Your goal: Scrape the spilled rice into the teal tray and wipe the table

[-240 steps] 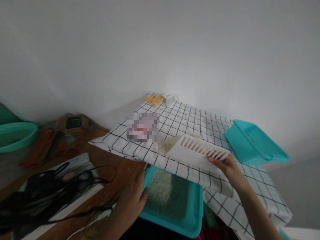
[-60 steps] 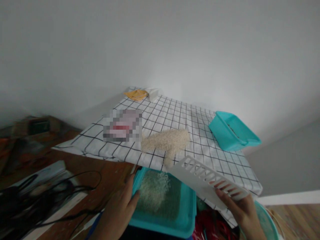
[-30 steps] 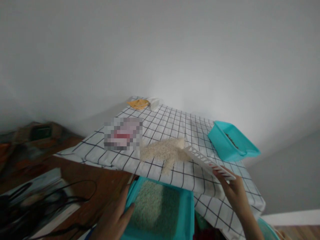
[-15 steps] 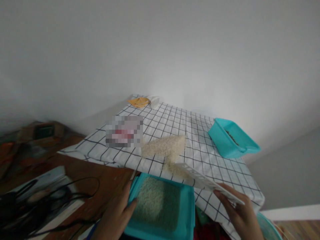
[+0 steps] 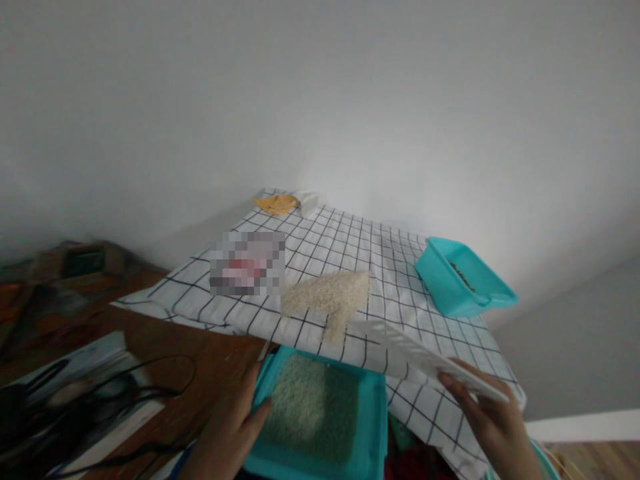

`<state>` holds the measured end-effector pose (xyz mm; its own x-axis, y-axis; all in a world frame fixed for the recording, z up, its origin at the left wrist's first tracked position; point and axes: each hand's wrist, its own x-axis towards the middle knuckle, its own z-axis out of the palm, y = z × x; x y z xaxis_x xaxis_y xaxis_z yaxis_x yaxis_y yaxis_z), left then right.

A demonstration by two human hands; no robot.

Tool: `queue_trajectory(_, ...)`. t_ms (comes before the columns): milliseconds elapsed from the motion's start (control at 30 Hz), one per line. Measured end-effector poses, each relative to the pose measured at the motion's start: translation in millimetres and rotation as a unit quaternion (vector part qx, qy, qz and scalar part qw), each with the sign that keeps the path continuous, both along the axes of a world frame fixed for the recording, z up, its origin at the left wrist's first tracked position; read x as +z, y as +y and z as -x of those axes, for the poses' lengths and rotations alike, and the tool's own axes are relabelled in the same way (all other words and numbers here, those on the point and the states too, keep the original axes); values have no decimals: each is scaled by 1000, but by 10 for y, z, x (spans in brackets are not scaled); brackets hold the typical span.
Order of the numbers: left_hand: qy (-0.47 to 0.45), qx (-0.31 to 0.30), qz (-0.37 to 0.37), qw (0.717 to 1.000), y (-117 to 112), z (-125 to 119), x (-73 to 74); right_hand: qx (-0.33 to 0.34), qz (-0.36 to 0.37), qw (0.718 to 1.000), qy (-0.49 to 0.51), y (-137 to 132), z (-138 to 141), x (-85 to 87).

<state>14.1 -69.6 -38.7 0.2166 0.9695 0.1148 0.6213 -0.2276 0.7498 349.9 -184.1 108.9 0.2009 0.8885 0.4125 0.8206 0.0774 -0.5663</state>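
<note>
My left hand [image 5: 235,430] grips the left rim of a teal tray [image 5: 373,427] with rice spread in it, held just below the table's front edge. A white slotted plastic scraper [image 5: 400,348] is pinched in my right hand [image 5: 487,420]; it lies nearly flat over the front of the checked tablecloth [image 5: 385,260]. On the cloth, just left of the scraper's tip, sits a pile of rice [image 5: 327,300] with a thin tail running toward the edge above the tray.
A second teal tray [image 5: 463,277] stands at the cloth's right side. A blurred-out pink item [image 5: 247,262] lies left of the rice, and an orange scrap [image 5: 275,203] lies at the far corner. Black cables [image 5: 90,393] sprawl on the wooden table [image 5: 210,353] to the left.
The scraper has pulled back from the rice pile toward me and flattened out. A trail of rice went over the edge into the tray. My left hand has kept its hold.
</note>
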Motion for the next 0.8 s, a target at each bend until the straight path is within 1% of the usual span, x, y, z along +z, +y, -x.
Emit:
queue_trajectory(67, 1, -1, -5, 1000, 2, -1, -59, -45, -17, 999, 15, 258, -140, -36)
queue_trajectory(133, 8, 16, -18, 1000, -4, -20, -97, -70, -38, 997, 19, 559, -259, -65)
queue_trajectory(233, 15, 46, -44, 998, -21, -56, -80, -78, -63, 995, 22, 958, -379, -97)
queue_trajectory(333, 20, 46, -58, 997, -41, -72, -9, -64, -57, 996, 28, 1162, -453, -130)
queue_trajectory(433, 26, 55, -55, 997, -62, -76, 3, -46, -40, 997, 36, 1145, -517, -162)
queue_trajectory(600, 9, 48, -29, 998, -56, -65, -173, -20, -9, 998, 52, 878, -549, -177)
queue_trajectory(667, 8, 33, -10, 999, -39, -49, -207, -22, 2, 998, 52, 762, -513, -170)
queue_trajectory(733, 13, 13, 10, 1000, -27, -31, -174, -21, 15, 998, 56, 654, -452, -165)
queue_trajectory(800, 12, -3, 24, 1000, -23, -14, -93, -24, 30, 997, 63, 554, -371, -163)
